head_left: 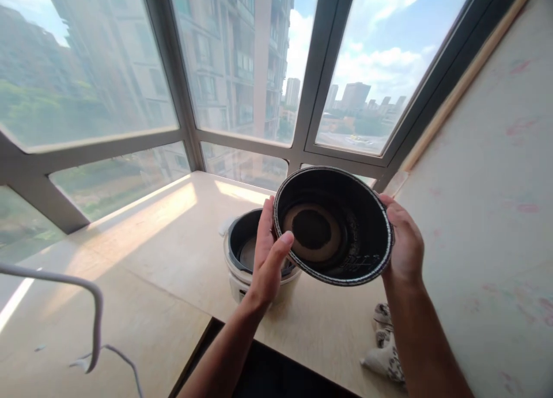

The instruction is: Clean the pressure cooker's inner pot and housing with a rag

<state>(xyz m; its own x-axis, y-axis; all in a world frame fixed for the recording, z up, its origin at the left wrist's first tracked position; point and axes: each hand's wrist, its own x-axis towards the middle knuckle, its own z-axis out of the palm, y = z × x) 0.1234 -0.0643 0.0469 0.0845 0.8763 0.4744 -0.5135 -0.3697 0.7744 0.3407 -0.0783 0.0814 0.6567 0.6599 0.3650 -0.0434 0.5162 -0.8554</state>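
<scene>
Left hand point(266, 258) and right hand point(405, 237) are closed on opposite sides of a black pot point(332, 225), which is held tilted above the surface point(168, 260), toward its right edge. If either grip were loosened, the pot could be dropped or knocked against the open cooker point(241, 276) close behind. Inside, a brownish ring is seen around a black centre, with pale lines marked along one side.
</scene>
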